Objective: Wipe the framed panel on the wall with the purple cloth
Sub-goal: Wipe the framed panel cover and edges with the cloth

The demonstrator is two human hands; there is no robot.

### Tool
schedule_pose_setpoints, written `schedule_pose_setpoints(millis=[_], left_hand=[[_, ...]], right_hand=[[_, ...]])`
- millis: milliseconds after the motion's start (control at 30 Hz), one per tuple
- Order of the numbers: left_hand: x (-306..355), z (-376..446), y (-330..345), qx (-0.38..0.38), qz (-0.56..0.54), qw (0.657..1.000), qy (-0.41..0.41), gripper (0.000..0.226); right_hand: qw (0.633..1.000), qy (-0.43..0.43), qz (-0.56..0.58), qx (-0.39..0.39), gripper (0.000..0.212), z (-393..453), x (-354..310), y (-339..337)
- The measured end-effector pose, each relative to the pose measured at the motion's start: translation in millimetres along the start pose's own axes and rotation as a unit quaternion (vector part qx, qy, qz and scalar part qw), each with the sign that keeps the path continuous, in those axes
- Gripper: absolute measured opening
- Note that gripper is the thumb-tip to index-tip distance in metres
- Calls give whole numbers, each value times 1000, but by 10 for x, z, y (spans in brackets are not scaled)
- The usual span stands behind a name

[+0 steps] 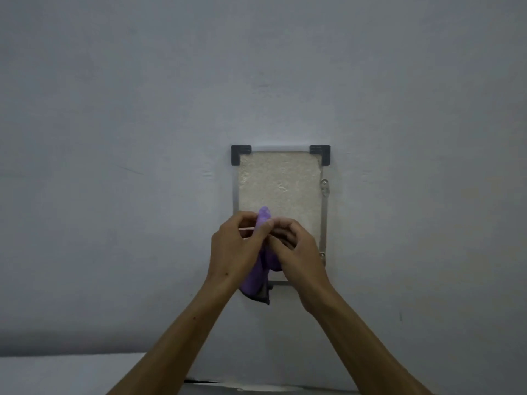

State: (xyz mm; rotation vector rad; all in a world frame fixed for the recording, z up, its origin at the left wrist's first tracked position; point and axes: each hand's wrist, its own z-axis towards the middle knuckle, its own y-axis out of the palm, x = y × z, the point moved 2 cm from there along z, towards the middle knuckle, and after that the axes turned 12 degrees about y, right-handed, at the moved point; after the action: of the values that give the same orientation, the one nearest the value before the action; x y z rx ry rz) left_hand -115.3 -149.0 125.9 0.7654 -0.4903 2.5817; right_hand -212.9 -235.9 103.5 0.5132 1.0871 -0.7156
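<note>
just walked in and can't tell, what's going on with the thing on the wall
A person stands facing a framed panel on a grey wall. Both hands, left hand and right hand, hold a bunched purple cloth in front of the panel's lower part. Whether the cloth touches the panel cannot be told.

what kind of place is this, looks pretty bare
Likely a plain indoor room, hard to say more: a bare painted wall, a framed panel with black corner brackets fixed to it, and a pale ledge below.
</note>
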Motion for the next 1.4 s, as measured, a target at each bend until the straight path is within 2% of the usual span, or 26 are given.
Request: schedule_pose_setpoints(millis=[100, 200, 233, 333, 500, 600, 733, 867, 900, 1033, 1067, 1100, 1200, 1267, 1333, 1400], left_hand=[[-119, 39, -51, 28, -1, 999, -40, 24], [-237, 114, -148, 0, 20, 999, -50, 24], [-253, 160, -203, -3, 40, 999, -35, 23], [-167, 419, -374, 12, 136, 988, 70, 24], [84, 980, -454, 19, 269, 927, 259, 32], [17, 1081, -403, -15, 282, 910, 303, 24], [-252, 831, -352, -38, 249, 911, 326, 22], [-344, 613, -364, -145, 256, 889, 352, 18], [-317, 665, -381, -149, 259, 884, 359, 18], [-228, 991, -484, -15, 242, 904, 352, 20], [-251, 973, -465, -12, 239, 905, 353, 20], [-288, 905, -431, -29, 241, 900, 361, 19], [-383, 559, -309, -171, 257, 866, 392, 17], [-398, 520, -319, -200, 258, 860, 392, 17], [-356, 664, -343, -127, 242, 886, 375, 17], [-312, 837, -401, 10, 215, 914, 345, 19]], right_hand=[[996, 36, -28, -76, 20, 41, 14, 12], [991, 85, -1, -100, 21, 111, -15, -79], [994, 73, -15, -74, 19, 141, -39, -147], [987, -30, -134, 78, 9, 283, -141, -416], [914, -134, -290, 252, 16, 546, -349, -713], [880, -153, -342, 294, 22, 681, -390, -823], [879, -158, -345, 287, 20, 743, -308, -917], [880, -174, -354, 266, 19, 736, -289, -945], [878, -175, -358, 264, 19, 736, -305, -953], [884, -155, -370, 241, 19, 765, -369, -1002], [887, -146, -370, 236, 19, 774, -384, -1018], [890, -137, -370, 229, 18, 783, -398, -1033], [897, -117, -367, 215, 18, 814, -447, -1068], [899, -109, -369, 209, 19, 826, -466, -1078], [901, -106, -369, 203, 20, 830, -474, -1089], [902, -106, -371, 194, 20, 838, -472, -1092]])
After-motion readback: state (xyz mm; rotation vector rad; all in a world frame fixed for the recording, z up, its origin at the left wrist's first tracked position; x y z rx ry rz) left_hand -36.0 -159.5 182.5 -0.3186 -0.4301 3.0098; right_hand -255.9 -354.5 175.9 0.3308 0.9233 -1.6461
